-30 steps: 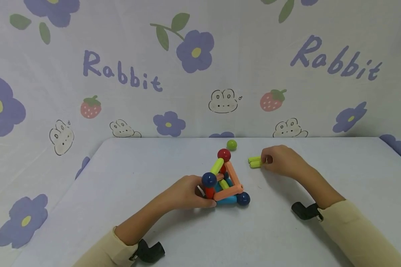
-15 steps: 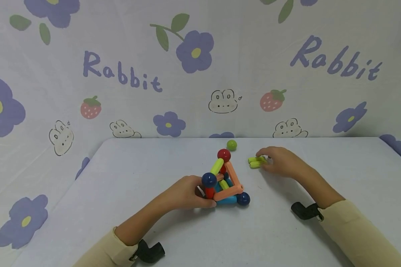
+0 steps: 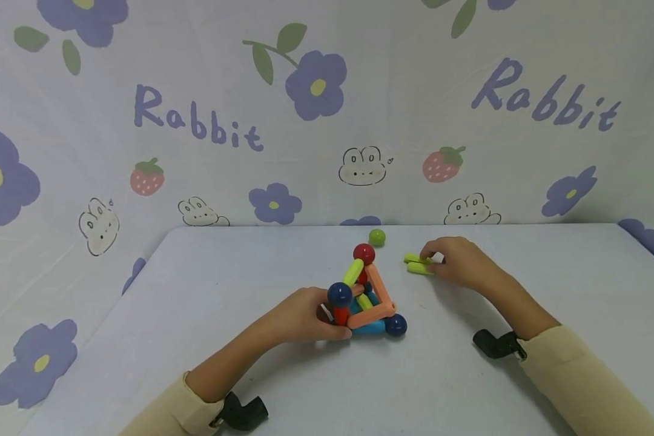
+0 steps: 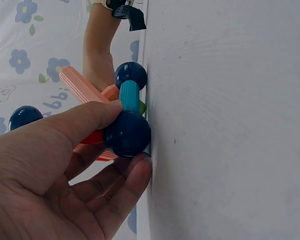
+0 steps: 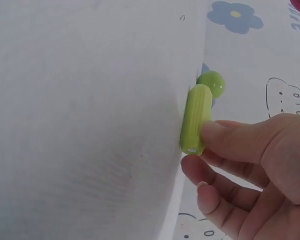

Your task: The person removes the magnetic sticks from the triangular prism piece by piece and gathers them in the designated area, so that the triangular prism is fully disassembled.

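Thumb nearside, fingers behind, my left hand gripping the ball-and-stick frame by its left side, my right hand, reaching inward, pinching two yellow-green sticks on the white table, green ball beyond.

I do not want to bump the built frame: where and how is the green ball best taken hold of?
Probably pinch the green ball around its widest part, from above and the right. It is round, without a handle, and stands apart from the frame, whose red ball rises nearer the viewer, slightly left.
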Demonstrator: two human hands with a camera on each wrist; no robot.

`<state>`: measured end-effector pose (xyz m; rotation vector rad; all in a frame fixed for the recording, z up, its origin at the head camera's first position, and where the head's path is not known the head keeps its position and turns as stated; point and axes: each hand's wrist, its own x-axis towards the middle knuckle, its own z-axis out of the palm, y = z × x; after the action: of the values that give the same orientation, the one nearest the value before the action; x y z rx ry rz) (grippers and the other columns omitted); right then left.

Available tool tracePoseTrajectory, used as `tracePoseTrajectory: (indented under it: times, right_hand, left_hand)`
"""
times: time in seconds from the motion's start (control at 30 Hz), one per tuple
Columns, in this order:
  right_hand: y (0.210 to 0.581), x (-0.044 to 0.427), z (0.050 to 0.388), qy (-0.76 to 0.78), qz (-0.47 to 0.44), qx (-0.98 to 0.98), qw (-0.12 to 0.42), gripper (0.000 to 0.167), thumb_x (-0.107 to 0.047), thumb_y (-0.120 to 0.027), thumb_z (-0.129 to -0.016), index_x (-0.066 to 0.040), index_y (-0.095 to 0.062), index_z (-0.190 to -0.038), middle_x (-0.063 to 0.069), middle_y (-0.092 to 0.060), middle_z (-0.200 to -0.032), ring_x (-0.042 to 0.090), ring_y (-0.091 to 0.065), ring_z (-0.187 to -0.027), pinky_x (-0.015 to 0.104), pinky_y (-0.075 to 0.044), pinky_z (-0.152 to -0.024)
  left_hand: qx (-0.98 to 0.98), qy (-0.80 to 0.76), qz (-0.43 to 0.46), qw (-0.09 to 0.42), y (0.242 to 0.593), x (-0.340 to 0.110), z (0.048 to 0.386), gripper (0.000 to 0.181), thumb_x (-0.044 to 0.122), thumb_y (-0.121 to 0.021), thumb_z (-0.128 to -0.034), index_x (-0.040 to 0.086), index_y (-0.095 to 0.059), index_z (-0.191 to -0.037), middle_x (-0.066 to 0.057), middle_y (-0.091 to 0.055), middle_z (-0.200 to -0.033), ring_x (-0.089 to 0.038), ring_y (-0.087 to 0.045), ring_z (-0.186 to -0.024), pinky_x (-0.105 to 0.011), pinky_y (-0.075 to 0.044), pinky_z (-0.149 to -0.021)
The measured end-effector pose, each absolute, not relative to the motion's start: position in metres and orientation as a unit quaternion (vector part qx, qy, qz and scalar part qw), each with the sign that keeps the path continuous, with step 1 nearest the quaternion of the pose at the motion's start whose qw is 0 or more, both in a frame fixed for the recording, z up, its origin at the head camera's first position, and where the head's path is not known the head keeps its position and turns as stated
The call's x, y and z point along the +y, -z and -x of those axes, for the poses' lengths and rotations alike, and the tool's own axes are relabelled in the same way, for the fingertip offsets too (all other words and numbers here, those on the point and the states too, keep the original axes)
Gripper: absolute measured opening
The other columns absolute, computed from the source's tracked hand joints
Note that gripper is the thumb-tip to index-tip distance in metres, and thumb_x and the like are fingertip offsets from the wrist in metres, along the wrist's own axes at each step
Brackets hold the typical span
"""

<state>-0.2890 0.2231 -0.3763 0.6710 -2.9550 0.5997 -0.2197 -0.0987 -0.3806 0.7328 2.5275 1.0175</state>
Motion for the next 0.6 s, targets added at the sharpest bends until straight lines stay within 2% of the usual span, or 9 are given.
tracePoseTrajectory:
  times: [0.1,0.33,0.6]
  right_hand:
    - [0.3766,0.2242,0.2896,-0.196,-0.222,-0.955,0.025,0.019,0.004,-0.07,-0.087,-0.001,-0.074,-0.105,0.014,-0.071,-0.107,0.037,-0.063,-0.106,0.056,-0.049,-0.093]
    - [0.3785,0.2249,0.2908,-0.195,-0.219,-0.956,0.018,0.022,0.005,-0.07,-0.087,-0.001,-0.074,-0.108,0.016,-0.07,-0.109,0.036,-0.063,-0.102,0.054,-0.052,-0.089]
    - [0.3763,0.224,0.2898,-0.182,-0.219,-0.958,0.014,0.026,0.004,-0.07,-0.087,0.0,-0.072,-0.112,0.018,-0.069,-0.114,0.041,-0.06,-0.112,0.058,-0.047,-0.095]
  left_hand:
    - [0.885,-0.356,-0.252,0.165,0.3798,-0.0987,0.2191,0.036,0.026,-0.085,-0.0823,0.007,-0.07,-0.109,0.003,-0.067,-0.088,-0.014,-0.064,-0.075,-0.027,-0.056,-0.065]
    - [0.886,-0.354,-0.249,0.168,0.3795,-0.0992,0.2185,0.036,0.027,-0.084,-0.0822,0.007,-0.069,-0.108,0.002,-0.068,-0.089,-0.014,-0.063,-0.074,-0.028,-0.056,-0.065]
    - [0.884,-0.356,-0.254,0.164,0.3801,-0.1001,0.2188,0.036,0.026,-0.084,-0.0826,0.008,-0.069,-0.11,0.004,-0.068,-0.089,-0.014,-0.064,-0.076,-0.027,-0.056,-0.066]
